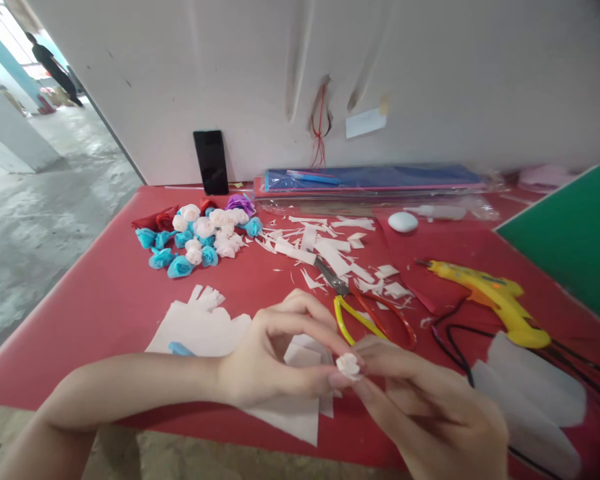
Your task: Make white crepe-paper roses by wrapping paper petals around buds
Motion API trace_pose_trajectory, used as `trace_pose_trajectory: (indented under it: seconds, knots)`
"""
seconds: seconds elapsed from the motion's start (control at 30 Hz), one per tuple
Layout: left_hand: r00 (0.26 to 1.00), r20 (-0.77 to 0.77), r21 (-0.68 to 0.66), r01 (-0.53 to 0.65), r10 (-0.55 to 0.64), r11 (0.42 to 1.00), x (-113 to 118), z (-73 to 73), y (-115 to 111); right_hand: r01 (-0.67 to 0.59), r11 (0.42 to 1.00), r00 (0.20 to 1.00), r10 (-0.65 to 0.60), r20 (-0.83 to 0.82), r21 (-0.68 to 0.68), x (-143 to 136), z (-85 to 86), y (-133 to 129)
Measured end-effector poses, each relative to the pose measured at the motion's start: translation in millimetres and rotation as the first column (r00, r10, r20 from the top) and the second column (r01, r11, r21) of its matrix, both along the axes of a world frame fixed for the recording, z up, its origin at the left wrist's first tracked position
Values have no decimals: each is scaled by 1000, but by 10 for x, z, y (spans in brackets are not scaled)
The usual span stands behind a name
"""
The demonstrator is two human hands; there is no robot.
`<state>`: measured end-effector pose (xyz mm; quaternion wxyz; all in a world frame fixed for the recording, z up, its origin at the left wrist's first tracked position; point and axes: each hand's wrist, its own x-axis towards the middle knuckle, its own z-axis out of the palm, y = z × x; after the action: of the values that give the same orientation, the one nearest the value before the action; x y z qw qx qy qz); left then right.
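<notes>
A small white paper flower (349, 366) is pinched between the fingertips of my left hand (285, 347) and my right hand (425, 400), above the front edge of the red table. Cut white paper sheets (205, 330) lie beneath my left hand and forearm, with a blue piece (181, 349) on them. Just beyond my hands rest scissors (347, 293) with one yellow and one red handle, among white paper scraps (330, 253). Finished paper flowers (200, 233) in white, blue, red and purple are heaped at the far left.
A yellow glue gun (495, 300) with a black cord lies on the right, near translucent sheets (530, 393) and a green board (570, 240). Behind are a white egg-shaped object (403, 222), wrapped paper packs (380, 179) and a phone (211, 162) leaning on the wall. A person (55, 69) stands far left.
</notes>
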<state>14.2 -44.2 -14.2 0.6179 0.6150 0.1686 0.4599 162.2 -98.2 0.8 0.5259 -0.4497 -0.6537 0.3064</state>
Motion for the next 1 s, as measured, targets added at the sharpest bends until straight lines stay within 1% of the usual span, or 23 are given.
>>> trace_pose_trajectory:
  seconds: [0.13, 0.3, 0.37, 0.47, 0.5, 0.53, 0.6, 0.63, 0.7, 0.73, 0.8, 0.87, 0.93, 1.0]
  knots:
    - [999, -3, 15, -44, 44, 999, -5, 9, -25, 29, 1000, 1000, -29, -5, -6, -21, -5, -3]
    - [999, -3, 2, -45, 45, 999, -7, 24, -31, 50, 998, 997, -52, -58, -24, -36, 1, 20]
    - [999, -9, 4, -39, 39, 999, -9, 27, -26, 36, 998, 994, -41, -98, -54, -36, -1, 32]
    - [999, -22, 23, -25, 25, 999, -15, 23, -12, -58, 988, 975, 25, -223, -143, -34, -25, 58]
    - [999, -29, 29, -19, 20, 999, -18, 20, -5, -114, 974, 954, 53, -294, -196, -32, -38, 69]
    - [999, -34, 32, -14, 15, 999, -22, 16, 1, -181, 948, 926, 75, -370, -261, -30, -54, 81]
    - [999, -36, 36, 1, 0, 999, -31, 9, 16, -327, 865, 852, 95, -515, -380, -25, -83, 105]
    - [999, -33, 44, 11, -9, 999, -35, 8, 24, -394, 822, 813, 102, -574, -411, -23, -94, 116]
    - [999, -32, 81, 29, -27, 996, -44, 17, 45, -496, 761, 744, 123, -657, -418, -23, -106, 138]
    - [999, -37, 109, 38, -35, 993, -49, 29, 58, -529, 742, 720, 136, -680, -412, -22, -106, 149]
    - [996, -71, 168, 57, -46, 984, -59, 67, 92, -570, 716, 702, 170, -692, -403, -12, -94, 176]
    - [990, -129, 225, 90, -62, 970, -74, 125, 133, -575, 718, 725, 227, -650, -392, 18, -74, 214]
    - [977, -192, 282, 148, -95, 948, -93, 192, 172, -546, 761, 780, 307, -546, -351, 70, -51, 266]
    - [961, -244, 327, 208, -130, 922, -112, 256, 202, -498, 818, 840, 371, -396, -289, 133, -32, 324]
